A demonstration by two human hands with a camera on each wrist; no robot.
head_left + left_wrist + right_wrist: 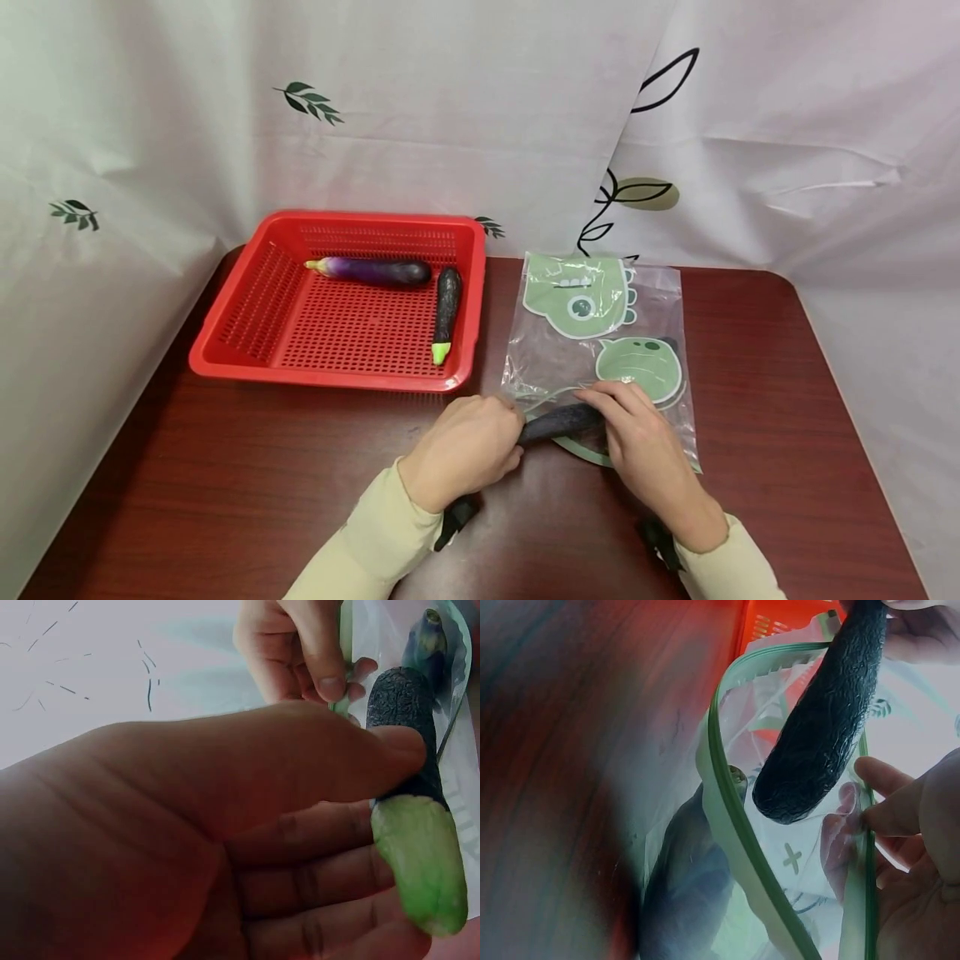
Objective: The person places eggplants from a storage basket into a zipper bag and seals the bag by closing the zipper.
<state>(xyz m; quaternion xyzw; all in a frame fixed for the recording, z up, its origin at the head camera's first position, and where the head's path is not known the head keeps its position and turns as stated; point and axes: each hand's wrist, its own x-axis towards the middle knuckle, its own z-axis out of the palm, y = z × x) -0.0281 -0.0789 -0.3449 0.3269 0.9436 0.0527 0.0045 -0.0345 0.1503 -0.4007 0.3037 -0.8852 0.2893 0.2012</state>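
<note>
Left hand [472,442] clamps green-ended black vegetable [562,423] between thumb and fingers; green end hidden in head view. Right hand [637,433] pinches rim of zip bag [555,354]. Vegetable's tip at bag's open mouth; whether inside, cannot tell. Eggplant [690,877] in bag dimmed by plastic, cut off in right wrist view. Farther off, red basket [322,379].

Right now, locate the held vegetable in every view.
Head: held vegetable below and right of centre, between left hand and right hand.
Left wrist: right side, green end lowest.
Right wrist: upper half, right of centre, tip at the mouth of the bag.
Shared landmark: the bag.
</note>
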